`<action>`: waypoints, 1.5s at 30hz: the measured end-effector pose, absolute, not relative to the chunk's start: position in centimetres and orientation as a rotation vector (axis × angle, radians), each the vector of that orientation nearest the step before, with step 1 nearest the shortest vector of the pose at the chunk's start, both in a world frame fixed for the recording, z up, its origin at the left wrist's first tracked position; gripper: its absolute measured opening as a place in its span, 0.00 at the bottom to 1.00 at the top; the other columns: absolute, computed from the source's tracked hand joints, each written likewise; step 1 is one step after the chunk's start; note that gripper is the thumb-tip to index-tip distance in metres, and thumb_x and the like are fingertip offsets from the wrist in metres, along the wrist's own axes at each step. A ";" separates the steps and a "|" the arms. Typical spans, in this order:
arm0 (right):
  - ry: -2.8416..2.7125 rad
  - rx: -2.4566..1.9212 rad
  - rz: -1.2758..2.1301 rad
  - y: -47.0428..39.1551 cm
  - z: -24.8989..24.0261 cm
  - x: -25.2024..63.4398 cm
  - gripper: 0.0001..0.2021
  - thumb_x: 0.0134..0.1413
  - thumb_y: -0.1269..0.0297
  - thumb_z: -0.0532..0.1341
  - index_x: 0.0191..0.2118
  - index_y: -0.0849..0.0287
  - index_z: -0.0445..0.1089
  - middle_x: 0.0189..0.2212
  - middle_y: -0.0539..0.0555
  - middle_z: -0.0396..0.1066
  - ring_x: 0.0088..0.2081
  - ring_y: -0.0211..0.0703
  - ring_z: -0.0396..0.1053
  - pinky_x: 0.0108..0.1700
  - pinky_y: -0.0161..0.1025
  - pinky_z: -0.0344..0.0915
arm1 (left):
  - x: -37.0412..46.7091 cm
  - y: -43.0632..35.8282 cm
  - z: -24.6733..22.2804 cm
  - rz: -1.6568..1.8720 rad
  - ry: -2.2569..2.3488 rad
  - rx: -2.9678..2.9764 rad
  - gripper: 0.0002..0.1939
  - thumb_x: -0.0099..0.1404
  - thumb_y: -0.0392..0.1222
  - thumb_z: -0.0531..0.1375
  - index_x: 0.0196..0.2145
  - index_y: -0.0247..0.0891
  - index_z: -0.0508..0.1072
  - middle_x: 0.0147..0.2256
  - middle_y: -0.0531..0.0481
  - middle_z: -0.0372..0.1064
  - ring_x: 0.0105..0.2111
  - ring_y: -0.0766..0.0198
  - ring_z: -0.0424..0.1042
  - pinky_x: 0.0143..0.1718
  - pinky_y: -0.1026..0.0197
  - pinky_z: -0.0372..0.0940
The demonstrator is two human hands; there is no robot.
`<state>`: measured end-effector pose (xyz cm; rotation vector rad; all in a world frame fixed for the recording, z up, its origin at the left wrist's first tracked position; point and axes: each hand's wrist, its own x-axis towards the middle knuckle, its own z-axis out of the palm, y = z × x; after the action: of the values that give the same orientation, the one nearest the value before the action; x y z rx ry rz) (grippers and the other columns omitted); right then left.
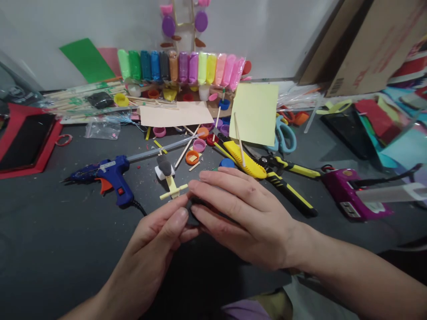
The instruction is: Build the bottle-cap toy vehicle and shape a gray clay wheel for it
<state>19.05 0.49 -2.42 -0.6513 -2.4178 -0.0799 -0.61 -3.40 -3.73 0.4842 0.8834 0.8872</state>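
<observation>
My left hand (pixel 163 235) pinches a lump of dark grey modelling clay (pixel 192 217) between thumb and fingers. Over the same lump lies my right hand (pixel 238 211), its fingers curled and pressing on it, so most of the clay is hidden. Just beyond my fingertips is a small figure of pale yellow sticks (pixel 172 189) in a cross shape, with a dark grey clay piece (pixel 164 165) and a white piece (pixel 160 173) at its far end.
A blue glue gun (pixel 113 173) lies at left. Beyond my right hand are a yellow cutter knife (pixel 245 159), yellow-black pliers (pixel 290 191) and light-blue scissors (pixel 287 135). A purple power strip (pixel 353 195) sits at right. Coloured clay packets (pixel 183 67) line the back.
</observation>
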 end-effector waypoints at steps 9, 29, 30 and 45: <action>-2.335 -0.685 -0.032 0.2 -2.3 18.8 0.09 0.62 0.72 0.65 0.48 0.62 0.77 0.51 0.55 0.80 0.59 0.41 0.73 0.70 0.38 0.61 | -0.7 -3.6 -4.0 0.905 0.887 0.474 0.15 0.72 0.45 0.63 0.55 0.50 0.80 0.55 0.48 0.80 0.53 0.54 0.79 0.52 0.60 0.75; -2.216 -0.757 0.114 0.1 -2.0 18.7 0.10 0.59 0.75 0.67 0.47 0.63 0.76 0.47 0.57 0.82 0.54 0.37 0.76 0.64 0.32 0.68 | -1.0 -3.8 -4.2 0.863 0.991 0.574 0.13 0.68 0.49 0.66 0.50 0.54 0.83 0.53 0.53 0.81 0.53 0.53 0.79 0.52 0.60 0.75; -2.214 -0.764 0.112 0.1 -2.0 18.6 0.11 0.59 0.75 0.67 0.47 0.63 0.76 0.48 0.57 0.82 0.54 0.36 0.76 0.64 0.32 0.67 | -1.1 -3.8 -4.2 0.862 0.995 0.581 0.14 0.67 0.50 0.67 0.50 0.54 0.83 0.54 0.54 0.81 0.52 0.54 0.79 0.52 0.60 0.75; -2.384 -0.669 0.068 0.6 -1.2 19.3 0.04 0.62 0.70 0.65 0.41 0.59 0.78 0.49 0.56 0.80 0.58 0.42 0.73 0.67 0.36 0.65 | -0.9 -3.2 -4.0 0.871 0.852 0.494 0.10 0.68 0.46 0.65 0.45 0.49 0.85 0.50 0.51 0.82 0.52 0.53 0.79 0.50 0.60 0.76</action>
<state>19.34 0.59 -1.18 -0.6694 -2.3842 0.0675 -0.92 -3.24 -3.96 0.4936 0.8517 0.8715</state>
